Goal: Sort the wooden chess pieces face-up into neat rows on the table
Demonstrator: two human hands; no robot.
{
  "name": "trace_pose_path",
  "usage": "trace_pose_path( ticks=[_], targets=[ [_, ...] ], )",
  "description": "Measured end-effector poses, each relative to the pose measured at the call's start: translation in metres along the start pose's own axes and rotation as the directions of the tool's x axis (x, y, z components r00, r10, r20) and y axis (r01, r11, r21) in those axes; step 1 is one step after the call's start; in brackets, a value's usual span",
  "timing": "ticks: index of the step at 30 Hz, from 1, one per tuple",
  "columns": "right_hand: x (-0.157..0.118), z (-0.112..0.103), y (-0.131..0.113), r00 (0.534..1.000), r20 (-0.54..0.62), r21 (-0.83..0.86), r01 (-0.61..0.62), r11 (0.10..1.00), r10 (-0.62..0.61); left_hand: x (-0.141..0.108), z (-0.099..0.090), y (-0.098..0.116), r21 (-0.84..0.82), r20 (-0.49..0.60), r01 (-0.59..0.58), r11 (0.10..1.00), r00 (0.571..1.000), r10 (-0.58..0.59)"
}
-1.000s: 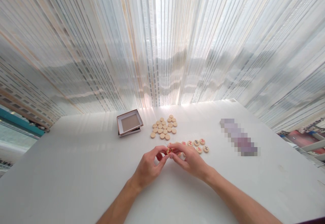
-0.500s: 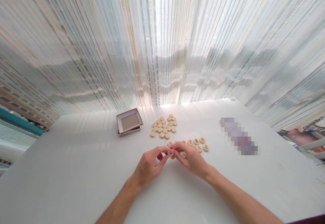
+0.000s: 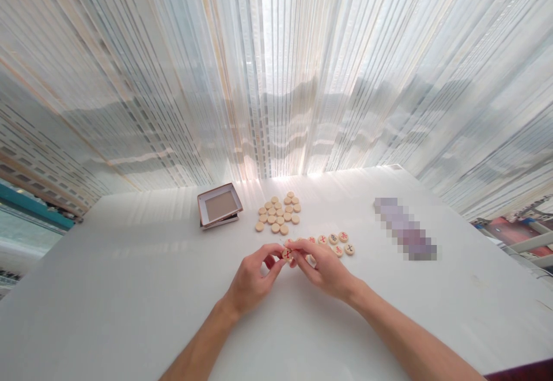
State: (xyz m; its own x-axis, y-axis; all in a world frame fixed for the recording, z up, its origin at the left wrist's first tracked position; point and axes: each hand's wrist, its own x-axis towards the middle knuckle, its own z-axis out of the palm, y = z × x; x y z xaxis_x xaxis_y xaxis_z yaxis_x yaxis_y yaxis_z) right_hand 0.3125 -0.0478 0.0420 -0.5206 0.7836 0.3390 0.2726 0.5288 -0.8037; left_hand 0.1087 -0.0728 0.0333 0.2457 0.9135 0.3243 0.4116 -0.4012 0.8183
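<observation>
Between the fingertips of my left hand (image 3: 254, 274) and my right hand (image 3: 325, 266) is a round wooden piece (image 3: 287, 255) with a red character on its face. Both hands pinch it just above the white table (image 3: 181, 312). Character-marked pieces (image 3: 344, 236), some red and some black, lie face up in rows beyond and to the right of my right hand, which hides part of them. Farther back, several blank-side-up pieces (image 3: 280, 212) form a loose cluster.
An open shallow box (image 3: 220, 205) sits at the back left, tilted on another box part. A pixelated, blurred-out object (image 3: 406, 228) lies on the right. Striped sheer curtains (image 3: 276, 70) hang along the table's back edge.
The held piece's face has turned more toward the camera, so its red character shows more clearly. Both hands have stayed nearly in place, and the whole view has shifted slightly.
</observation>
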Motion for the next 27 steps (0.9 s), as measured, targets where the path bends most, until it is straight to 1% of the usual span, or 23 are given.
trace_pose_path(
  ticks=[10,15,21,27],
  targets=[
    [0.001,-0.003,-0.004,1.0,0.008,-0.017,0.008,1.0,-0.008,0.002,-0.001,0.003,-0.068,-0.003,0.047,0.997,0.999,-0.047],
    [-0.001,-0.001,0.003,0.999,-0.015,-0.059,0.041,0.997,-0.042,0.001,-0.001,0.001,-0.098,0.005,0.084,0.992,0.996,-0.084],
    [-0.001,0.004,0.007,0.996,-0.06,-0.081,0.062,0.995,-0.067,0.001,-0.001,0.0,-0.103,0.008,0.1,0.99,0.995,-0.1],
    [0.001,0.008,0.004,0.987,-0.053,-0.058,0.146,0.988,-0.149,0.002,0.0,-0.001,-0.068,-0.012,0.135,0.988,0.991,-0.136]
  ],
)
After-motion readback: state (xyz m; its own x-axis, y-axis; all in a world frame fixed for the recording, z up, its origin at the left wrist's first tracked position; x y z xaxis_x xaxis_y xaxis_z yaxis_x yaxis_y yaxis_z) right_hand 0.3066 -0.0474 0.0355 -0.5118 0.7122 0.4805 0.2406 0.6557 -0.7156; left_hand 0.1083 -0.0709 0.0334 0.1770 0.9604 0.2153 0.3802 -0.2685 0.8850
